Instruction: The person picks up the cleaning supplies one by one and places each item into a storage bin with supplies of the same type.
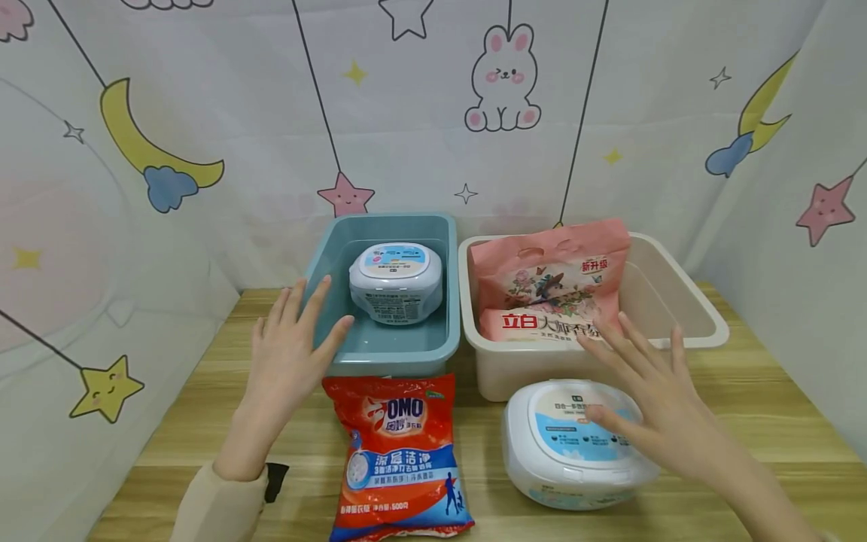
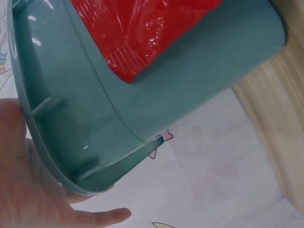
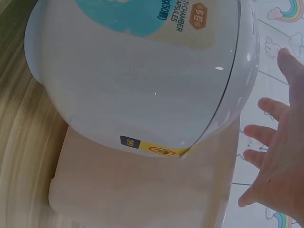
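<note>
My left hand (image 1: 287, 350), fingers spread, is over the near left rim of the blue-green basin (image 1: 386, 350); whether it touches cannot be told. A white tub of laundry capsules (image 1: 396, 282) sits inside that basin. In front of it lies a red OMO washing powder bag (image 1: 400, 459). My right hand (image 1: 653, 395) hovers with spread fingers above the right side of a second white capsule tub (image 1: 576, 444), holding nothing. Behind that tub, a pink washing powder bag (image 1: 552, 282) leans in the cream basin (image 1: 677, 301). The right wrist view shows the right hand (image 3: 280, 137) apart from the tub.
Both basins stand side by side at the back of the wooden table (image 1: 183, 444). A white cloth (image 1: 433, 113) printed with stars, moons and a rabbit hangs behind and along both sides. A small black piece (image 1: 274, 482) shows beside the left sleeve.
</note>
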Action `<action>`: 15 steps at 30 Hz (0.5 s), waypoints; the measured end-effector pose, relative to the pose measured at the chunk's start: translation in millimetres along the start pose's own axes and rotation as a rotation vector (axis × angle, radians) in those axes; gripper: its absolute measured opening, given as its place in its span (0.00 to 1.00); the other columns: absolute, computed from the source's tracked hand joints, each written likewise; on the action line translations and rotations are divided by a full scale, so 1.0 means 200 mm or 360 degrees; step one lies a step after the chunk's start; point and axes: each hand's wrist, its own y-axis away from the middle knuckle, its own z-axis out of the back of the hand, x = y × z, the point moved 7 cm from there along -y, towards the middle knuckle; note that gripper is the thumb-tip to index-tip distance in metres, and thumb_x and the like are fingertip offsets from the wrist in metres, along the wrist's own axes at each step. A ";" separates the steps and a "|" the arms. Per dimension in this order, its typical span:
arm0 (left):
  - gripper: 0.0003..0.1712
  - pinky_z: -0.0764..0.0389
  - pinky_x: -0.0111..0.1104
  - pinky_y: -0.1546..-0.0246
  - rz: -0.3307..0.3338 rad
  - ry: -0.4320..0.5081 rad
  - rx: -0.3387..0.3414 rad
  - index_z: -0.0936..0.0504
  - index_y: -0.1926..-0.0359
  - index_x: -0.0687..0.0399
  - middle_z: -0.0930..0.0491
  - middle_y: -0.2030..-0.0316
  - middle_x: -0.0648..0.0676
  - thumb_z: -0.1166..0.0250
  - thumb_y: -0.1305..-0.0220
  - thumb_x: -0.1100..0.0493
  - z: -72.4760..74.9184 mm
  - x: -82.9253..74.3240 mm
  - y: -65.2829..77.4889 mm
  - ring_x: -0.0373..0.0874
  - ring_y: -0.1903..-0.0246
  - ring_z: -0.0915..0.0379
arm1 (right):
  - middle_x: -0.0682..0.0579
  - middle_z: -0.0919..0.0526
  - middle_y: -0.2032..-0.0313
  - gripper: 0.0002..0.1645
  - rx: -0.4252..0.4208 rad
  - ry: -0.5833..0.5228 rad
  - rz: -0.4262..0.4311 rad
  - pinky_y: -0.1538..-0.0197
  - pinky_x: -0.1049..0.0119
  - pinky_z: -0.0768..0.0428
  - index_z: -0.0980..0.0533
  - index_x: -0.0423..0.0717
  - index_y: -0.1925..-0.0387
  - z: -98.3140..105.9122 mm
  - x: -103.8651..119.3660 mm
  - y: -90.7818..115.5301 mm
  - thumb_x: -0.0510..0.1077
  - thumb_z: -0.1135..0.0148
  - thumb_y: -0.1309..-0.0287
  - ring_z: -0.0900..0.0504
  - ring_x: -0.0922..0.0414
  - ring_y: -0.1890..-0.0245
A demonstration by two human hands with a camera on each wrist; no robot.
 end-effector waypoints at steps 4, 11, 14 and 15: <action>0.40 0.48 0.71 0.39 0.0011 0.0024 -0.0033 0.48 0.25 0.43 0.47 0.28 0.67 0.49 0.32 0.36 0.01 0.01 0.00 0.69 0.30 0.53 | 0.55 0.51 0.24 0.50 -0.0011 -0.0034 0.0023 0.30 0.39 0.80 0.44 0.58 0.27 0.00 0.01 0.02 0.57 0.31 0.48 0.64 0.56 0.22; 0.39 0.45 0.72 0.41 0.0023 0.0065 -0.0058 0.47 0.25 0.43 0.47 0.28 0.66 0.49 0.31 0.37 0.04 0.02 0.01 0.69 0.31 0.51 | 0.54 0.50 0.24 0.49 -0.0005 -0.0069 0.0041 0.29 0.39 0.79 0.43 0.57 0.27 -0.01 0.01 0.05 0.55 0.31 0.48 0.64 0.56 0.22; 0.38 0.44 0.71 0.41 0.0026 0.0093 -0.0069 0.47 0.25 0.43 0.47 0.28 0.66 0.50 0.31 0.37 0.05 0.03 0.01 0.69 0.31 0.49 | 0.54 0.49 0.24 0.49 0.0008 -0.0101 0.0044 0.30 0.38 0.79 0.43 0.56 0.27 -0.02 0.00 0.06 0.55 0.32 0.48 0.63 0.55 0.22; 0.37 0.44 0.71 0.42 0.0023 0.0107 -0.0077 0.46 0.25 0.43 0.46 0.28 0.65 0.51 0.30 0.38 0.05 0.03 0.01 0.69 0.32 0.49 | 0.54 0.49 0.24 0.48 0.0008 -0.0111 0.0049 0.30 0.38 0.79 0.43 0.56 0.27 -0.02 0.00 0.07 0.55 0.32 0.48 0.63 0.54 0.22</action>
